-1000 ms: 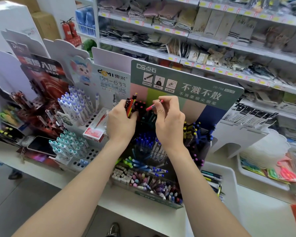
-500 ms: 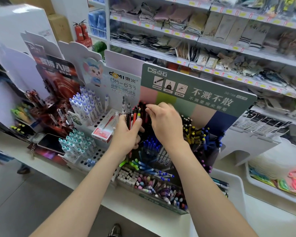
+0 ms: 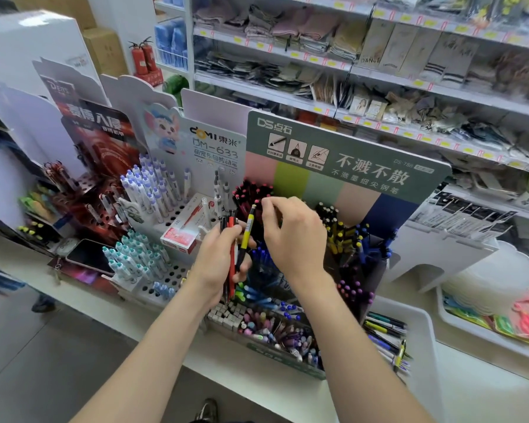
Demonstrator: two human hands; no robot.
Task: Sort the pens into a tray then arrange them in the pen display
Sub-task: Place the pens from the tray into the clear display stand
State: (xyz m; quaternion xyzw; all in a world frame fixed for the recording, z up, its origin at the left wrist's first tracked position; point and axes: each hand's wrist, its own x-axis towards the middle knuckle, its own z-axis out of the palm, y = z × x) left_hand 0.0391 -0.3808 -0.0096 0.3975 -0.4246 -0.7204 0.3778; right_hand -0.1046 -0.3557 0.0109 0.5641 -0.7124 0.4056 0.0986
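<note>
Drawn back from the pen display's [image 3: 348, 166] rear left corner, the right hand [image 3: 297, 236] now pinches the top of a yellow pen [image 3: 246, 232] leaning out of the red and black pens [image 3: 231, 230] gripped upright in the left hand [image 3: 219, 264].

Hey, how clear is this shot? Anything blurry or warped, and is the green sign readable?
Head view, centre: the green sign is readable; left hand and right hand look fairly sharp. Head view, edges: shelf goods at upper right are soft, the far left smears. Head view overall: shelf lines bow; light even, no strong glare.
</note>
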